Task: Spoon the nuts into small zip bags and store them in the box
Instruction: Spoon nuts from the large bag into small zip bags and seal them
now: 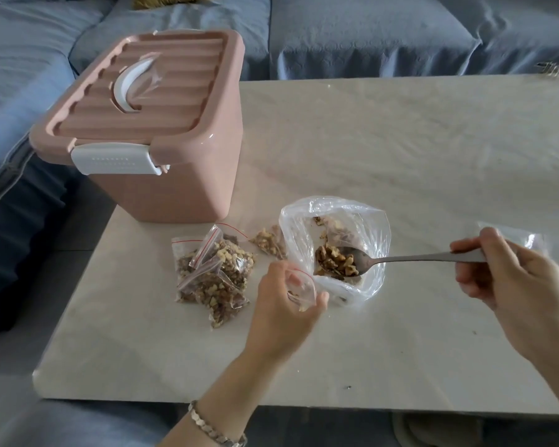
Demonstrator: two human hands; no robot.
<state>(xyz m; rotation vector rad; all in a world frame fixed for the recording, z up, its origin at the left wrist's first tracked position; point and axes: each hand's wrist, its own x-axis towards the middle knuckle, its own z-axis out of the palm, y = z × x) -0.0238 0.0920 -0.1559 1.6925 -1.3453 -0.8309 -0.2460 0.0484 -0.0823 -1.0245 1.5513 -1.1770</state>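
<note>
A large clear plastic bag [373, 227] stands open mid-table with walnut pieces inside. My right hand [504, 272] grips the handle of a metal spoon [400, 259]; its bowl sits inside the big bag, heaped with nuts. Just left of that bag, my left hand [281, 301] holds a small zip bag [302, 290] open, a few nut pieces in it. Several filled small zip bags [213, 272] with red seal lines lie in a pile further left. The pink storage box [175, 175] stands at the table's back left, lid shut and white latch down.
The pale marble-look table [400, 140] stretches to the right and back. Empty small bags [517, 237] lie behind my right hand. A few crumbs dot the front of the table. A blue sofa [368, 33] runs behind and to the left.
</note>
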